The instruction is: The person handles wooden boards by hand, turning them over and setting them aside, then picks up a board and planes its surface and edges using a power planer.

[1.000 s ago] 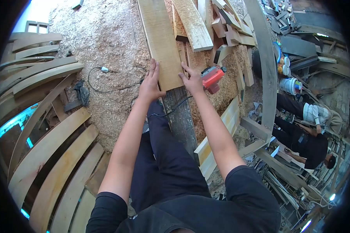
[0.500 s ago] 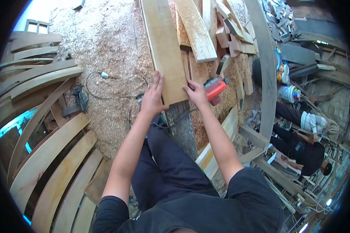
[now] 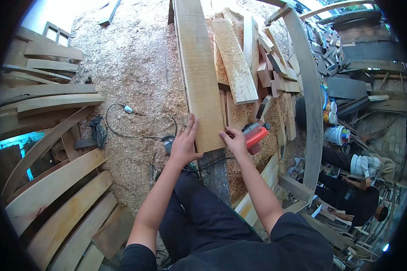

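**Both hands at the near end of a long board**

A long, flat, light-brown wooden board (image 3: 203,90) lies lengthwise, its near end over a dark, weathered wooden plank (image 3: 216,180). The left hand (image 3: 184,143) is spread wide against the left edge, thumb by the near corner. The right hand (image 3: 236,142) is narrower, thumb and bent fingers at the right edge; whether it grips underneath, I cannot tell. Just right of it sits a red handheld power tool (image 3: 256,136); a black cord (image 3: 210,166) crosses near the board's end.

The board looks stiff, solid and fairly heavy, hardly fragile. Its faintly ridged face should give some grip, though loose shavings could make it slide. Opposite long edges suit guiding; lifting would be better balanced nearer the middle.
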The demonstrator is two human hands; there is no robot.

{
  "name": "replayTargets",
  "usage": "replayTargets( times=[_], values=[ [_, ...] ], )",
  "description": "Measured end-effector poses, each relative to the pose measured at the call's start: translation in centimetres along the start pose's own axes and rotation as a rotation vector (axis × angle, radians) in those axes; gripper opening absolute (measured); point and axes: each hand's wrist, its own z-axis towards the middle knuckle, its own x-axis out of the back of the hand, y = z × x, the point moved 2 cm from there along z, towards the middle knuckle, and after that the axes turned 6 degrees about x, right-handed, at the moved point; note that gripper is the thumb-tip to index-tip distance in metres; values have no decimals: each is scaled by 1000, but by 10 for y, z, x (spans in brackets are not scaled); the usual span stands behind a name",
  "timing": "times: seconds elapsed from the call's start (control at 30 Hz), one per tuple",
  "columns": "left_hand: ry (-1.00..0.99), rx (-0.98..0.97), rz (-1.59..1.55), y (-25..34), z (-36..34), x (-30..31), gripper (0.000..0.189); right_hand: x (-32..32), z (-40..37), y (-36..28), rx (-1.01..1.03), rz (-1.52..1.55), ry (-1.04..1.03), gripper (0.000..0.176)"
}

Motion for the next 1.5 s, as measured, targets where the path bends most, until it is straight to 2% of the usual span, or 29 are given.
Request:
replayTargets(
  times=[0.23, 0.4, 0.6, 0.7, 0.77, 0.9, 1.0, 1.23, 1.3, 1.4, 1.5],
  values=[
    [0, 48, -40, -4, -7, -13, 146, -6, -10, 11, 17, -17, 101, 49],
    [120, 53, -237, -13, -19, -37, 138, -10, -6, 27, 65, 15, 138, 51],
    [142, 73, -79, -12, -24, -45, 131, -12, 0, 48, 102, 32, 153, 48],
    [139, 90, -128, -10, -26, -48, 131, -11, -7, 42, 227, -31, 214, 46],
    [149, 108, -121, -8, -27, -50, 131, -6, -10, 30, 161, 33, 158, 45],
    [116, 175, -117, -9, -29, -56, 130, -5, -14, 29, 184, 66, 160, 44],
    [151, 119, -75, -12, -29, -56, 130, -7, -19, 27, 145, 52, 154, 48],
    [160, 100, -211, -25, -34, -69, 119, -12, -36, 33, 281, -36, 209, 48],
    [294, 5, -71, -24, -39, -75, 110, -15, -46, 35, 287, -15, 179, 50],
    [408, -92, 10, -17, -46, -79, 100, -19, -53, 40, 412, -124, 223, 58],
    [469, -127, -144, -7, -54, -80, 89, -13, -55, 35, 440, -6, 203, 64]
  ],
)
